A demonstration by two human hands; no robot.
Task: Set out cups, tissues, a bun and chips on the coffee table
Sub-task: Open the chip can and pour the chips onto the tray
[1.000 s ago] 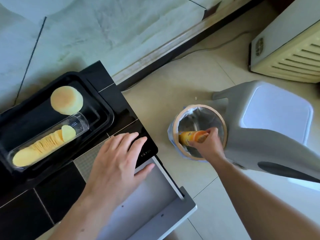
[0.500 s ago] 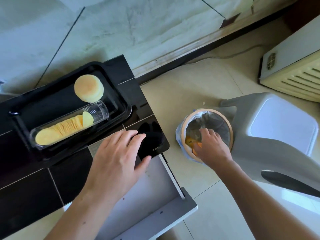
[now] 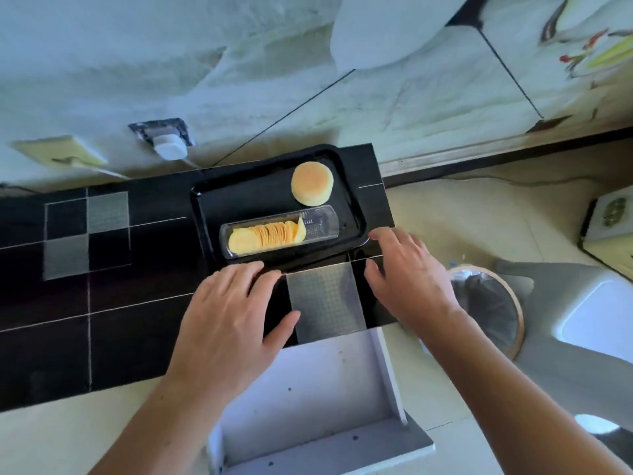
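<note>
Both hands are lying flat and empty on the dark coffee table [image 3: 102, 337], fingers straight. The left hand [image 3: 233, 323] is reaching the near rim of the black tray [image 3: 209, 214]; the right hand [image 3: 407, 279] is touching the tray's near right corner, probably to square or slide it. On the tray, the round golden bun [image 3: 312, 183] is sitting toward the far right, and the chips [image 3: 267, 234], pale yellow and stacked in a clear sleeve, are lying along the near edge.

no legible text, label, brand or number on any surface in the head view
</note>
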